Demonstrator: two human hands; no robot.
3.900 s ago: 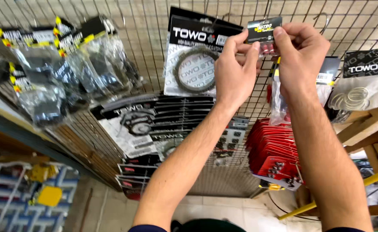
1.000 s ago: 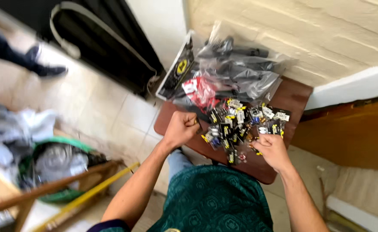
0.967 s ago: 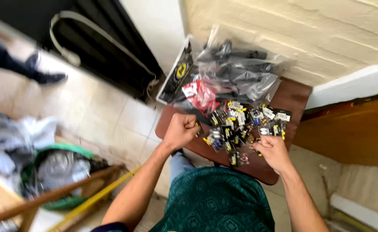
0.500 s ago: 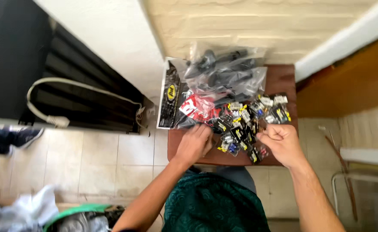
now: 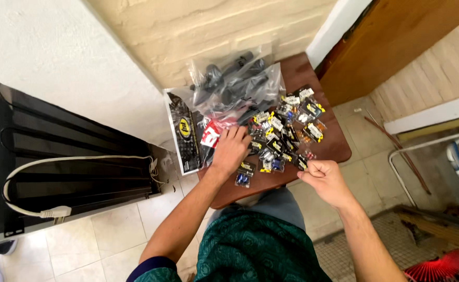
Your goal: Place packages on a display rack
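Observation:
A small brown table (image 5: 334, 149) carries a spread of several small black-and-yellow carded packets (image 5: 284, 133). My left hand (image 5: 232, 150) lies palm down on the pile's left side, with its fingers loosely spread over packets beside a red-and-white pack (image 5: 211, 134); it grips nothing that I can see. A lone packet with blue parts (image 5: 243, 175) lies just below that hand. My right hand (image 5: 324, 180) hovers at the table's near edge with fingers curled. Its thumb and forefinger pinch one small packet (image 5: 301, 161) at the edge of the pile.
Clear bags of black parts (image 5: 234, 83) sit at the table's back against a pale wall. A long black-and-yellow pack (image 5: 184, 133) lies at the left edge. A black panel with a white cable and plug (image 5: 57, 211) stands left, a wooden door (image 5: 396, 42) right, and red bristles (image 5: 443, 267) lower right.
The view swung from a wire rack of hanging packs down to the table. Over the last second my hands stayed on the packet pile while the camera turned; my right hand has closed into a pinch.

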